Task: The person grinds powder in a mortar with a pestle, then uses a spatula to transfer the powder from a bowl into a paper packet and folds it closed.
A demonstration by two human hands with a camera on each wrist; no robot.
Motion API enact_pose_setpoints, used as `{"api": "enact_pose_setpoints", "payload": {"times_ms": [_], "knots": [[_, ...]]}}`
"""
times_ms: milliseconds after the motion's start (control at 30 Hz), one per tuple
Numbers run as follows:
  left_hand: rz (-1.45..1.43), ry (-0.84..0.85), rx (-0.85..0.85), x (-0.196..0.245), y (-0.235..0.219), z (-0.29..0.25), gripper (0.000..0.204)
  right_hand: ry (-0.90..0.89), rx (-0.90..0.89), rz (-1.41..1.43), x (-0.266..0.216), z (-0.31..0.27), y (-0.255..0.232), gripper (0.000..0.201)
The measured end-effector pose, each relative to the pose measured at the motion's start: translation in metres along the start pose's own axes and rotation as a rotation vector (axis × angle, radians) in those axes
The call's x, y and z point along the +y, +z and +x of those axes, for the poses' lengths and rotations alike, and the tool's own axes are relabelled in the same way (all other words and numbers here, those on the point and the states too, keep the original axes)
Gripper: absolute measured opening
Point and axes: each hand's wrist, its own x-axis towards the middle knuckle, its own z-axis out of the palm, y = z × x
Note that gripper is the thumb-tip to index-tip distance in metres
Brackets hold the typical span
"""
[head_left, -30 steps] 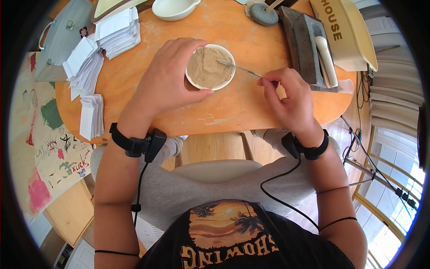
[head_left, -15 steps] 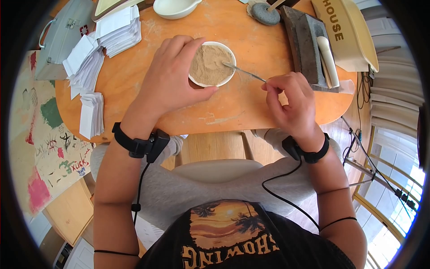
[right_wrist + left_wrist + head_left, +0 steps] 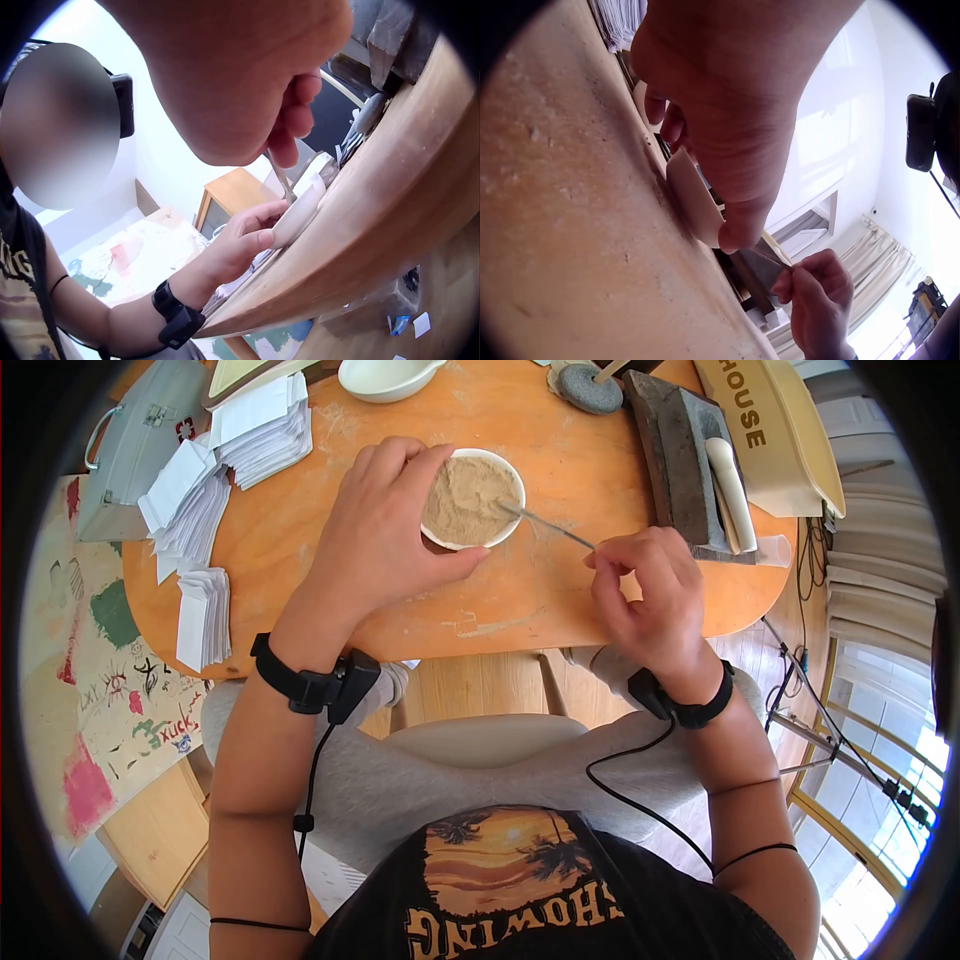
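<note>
In the head view my left hand (image 3: pixel 378 530) grips a small white bowl (image 3: pixel 522 494) by its side, thumb at the near rim and fingers round the far side. Tan powder (image 3: pixel 462 502) fills the bowl almost to the rim. Between thumb and fingertips, my right hand (image 3: pixel 655 592) pinches a thin metal stirring tool (image 3: pixel 556 526), whose far end dips into the powder and is hidden there. Seen from the left wrist, the bowl's smooth wall (image 3: pixel 691 193) stands low against the wooden table (image 3: pixel 592 225).
Stacks of folded white paper (image 3: pixel 262 435) lie at the left, beside a grey metal case (image 3: pixel 150 445). A second white bowl (image 3: pixel 385 378) stands at the back. On the right are a dark stone block (image 3: pixel 672 465), a white pestle-like rod (image 3: pixel 730 495) and a cream bin (image 3: pixel 775 430).
The left hand and bowl have shifted slightly away from me. My right hand has drawn a little to the right and nearer, and the tool's dipped end has moved slightly right in the powder.
</note>
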Motion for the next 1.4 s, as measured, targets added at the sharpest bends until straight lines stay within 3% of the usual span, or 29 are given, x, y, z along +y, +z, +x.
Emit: {"api": "enact_pose_setpoints", "payload": {"times_ms": [567,933,1400], "knots": [[-0.007,0.037,0.023,-0.004,-0.001,0.001,0.086,-0.035,-0.014,0.071,0.000,0.008,0.003,0.022],[-0.047,0.022,-0.072,0.003,-0.005,-0.001,0.093,-0.040,-0.030,0.074,-0.014,0.038,-0.010,0.019],[-0.072,0.041,-0.046,0.003,-0.007,-0.001,0.090,0.057,-0.319,0.040,-0.001,0.041,-0.007,0.015]]}}
